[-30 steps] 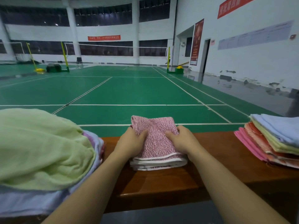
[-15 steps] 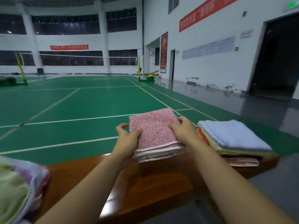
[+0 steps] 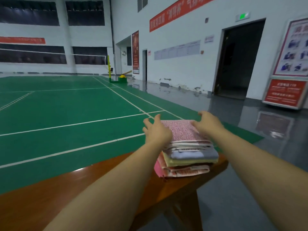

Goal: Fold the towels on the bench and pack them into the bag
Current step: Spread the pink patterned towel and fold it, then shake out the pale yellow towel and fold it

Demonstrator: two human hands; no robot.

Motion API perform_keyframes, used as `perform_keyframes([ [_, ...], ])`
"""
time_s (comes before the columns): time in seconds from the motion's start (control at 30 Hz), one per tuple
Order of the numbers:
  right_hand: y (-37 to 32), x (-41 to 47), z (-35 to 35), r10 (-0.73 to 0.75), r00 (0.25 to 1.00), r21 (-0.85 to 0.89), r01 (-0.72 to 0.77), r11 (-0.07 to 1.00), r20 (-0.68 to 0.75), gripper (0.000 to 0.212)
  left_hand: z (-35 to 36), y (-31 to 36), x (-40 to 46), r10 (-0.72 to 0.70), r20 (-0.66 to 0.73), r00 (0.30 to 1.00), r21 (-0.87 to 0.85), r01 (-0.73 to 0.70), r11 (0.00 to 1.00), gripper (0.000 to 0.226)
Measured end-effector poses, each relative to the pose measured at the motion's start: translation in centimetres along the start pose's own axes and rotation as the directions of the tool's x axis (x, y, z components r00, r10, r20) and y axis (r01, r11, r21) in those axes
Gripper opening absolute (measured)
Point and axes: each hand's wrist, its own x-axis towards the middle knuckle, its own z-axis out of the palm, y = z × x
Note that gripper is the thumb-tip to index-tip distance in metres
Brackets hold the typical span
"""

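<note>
Now the folded pink speckled towel (image 3: pixel 181 130) lies on top of a stack of folded towels (image 3: pixel 188 161) at the right end of the wooden worktop (image 3: pixel 50 194). Its upper face is a fine red-and-white fleck that reads as pink, and its near edge shows several white-bordered layers lying one over another. Beneath it the stack shows a blue-grey towel, then a pale yellow-green one, then a pink one and a patterned reddish one at the bottom, whose edges jut out a little toward the camera.

Both hands have their fingers spread and nearly straight. The left hand (image 3: pixel 157 130) rests at the pink towel's left edge, the palm over its near left corner and the fingers reaching past it. The right hand (image 3: pixel 207 123) lies on the towel's far right part, fingers pointing away. Neither curls around the cloth.

Beyond the worktop stretches a green court floor (image 3: pixel 66 110) with white lines.
</note>
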Motion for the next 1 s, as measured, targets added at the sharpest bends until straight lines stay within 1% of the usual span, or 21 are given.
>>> perform_keyframes([
  [0.03,0.4,0.3,1.1,-0.056,0.996,-0.031,0.058,0.998,0.063,0.064,0.9,-0.2,0.3,0.071,0.014,0.997,0.125,-0.072,0.99,0.059],
  [0.07,0.7,0.6,2.2,-0.104,0.984,-0.036,0.111,0.993,0.144,0.063,1.6,-0.5,0.5,0.135,0.08,0.988,0.211,-0.149,0.966,0.059],
  [0.1,1.1,0.8,3.4,-0.136,0.966,-0.037,0.148,0.988,0.219,0.062,2.6,-1.0,1.1,0.166,0.163,0.973,0.279,-0.207,0.938,0.059],
  [0.13,1.5,1.0,4.5,-0.149,0.951,-0.046,0.167,0.985,0.27,0.06,3.6,-1.8,1.5,0.145,0.242,0.959,0.321,-0.22,0.921,0.061],
  [0.2,2.5,1.5,6.3,-0.162,0.944,-0.058,0.186,0.981,0.289,0.057,5.1,-3.7,2.8,0.101,0.313,0.944,0.375,-0.221,0.9,0.065],
  [0.3,3.4,2.3,7.5,-0.156,0.955,-0.059,0.176,0.983,0.252,0.06,6.2,-5.2,3.7,0.126,0.328,0.936,0.445,-0.271,0.854,0.059],
  [0.37,3.5,2.4,7.6,-0.169,0.955,-0.062,0.19,0.98,0.243,0.059,6.4,-5.2,3.4,0.105,0.294,0.95,0.405,-0.223,0.887,0.059],
  [0.43,3.3,1.9,7.4,-0.181,0.957,-0.068,0.201,0.977,0.225,0.058,6.4,-5.0,2.9,0.08,0.248,0.966,0.327,-0.161,0.931,0.063],
  [0.53,2.8,0.8,6.2,-0.206,0.96,-0.141,0.235,0.962,0.19,0.057,5.6,-4.4,1.9,0.101,0.262,0.96,0.303,-0.182,0.936,0.063],
  [0.63,1.2,-0.3,4.5,-0.242,0.962,-0.23,0.266,0.936,0.127,0.059,2.8,-3.7,0.9,0.137,0.221,0.966,0.298,-0.201,0.933,0.064],
  [0.7,-0.7,-1.2,3.6,-0.283,0.952,-0.231,0.304,0.924,0.12,0.062,-0.2,-3.4,0.1,0.138,0.171,0.976,0.311,-0.186,0.932,0.062],
  [0.77,-3.6,-2.3,3.4,-0.343,0.931,-0.192,0.362,0.912,0.128,0.061,-3.7,-3.7,-0.6,0.114,0.115,0.987,0.325,-0.146,0.934,0.061],
  [0.87,-9.3,-4.8,4.4,-0.459,0.877,-0.147,0.477,0.867,0.14,0.061,-10.2,-5.3,-1.9,0.087,0.036,0.996,0.386,-0.094,0.918,0.061],
  [1.0,-18.5,-8.4,7.6,-0.585,0.791,-0.094,0.606,0.79,0.181,0.063,-21.5,-9.0,-5.4,0.036,-0.111,0.993,0.467,0.02,0.884,0.062],
])
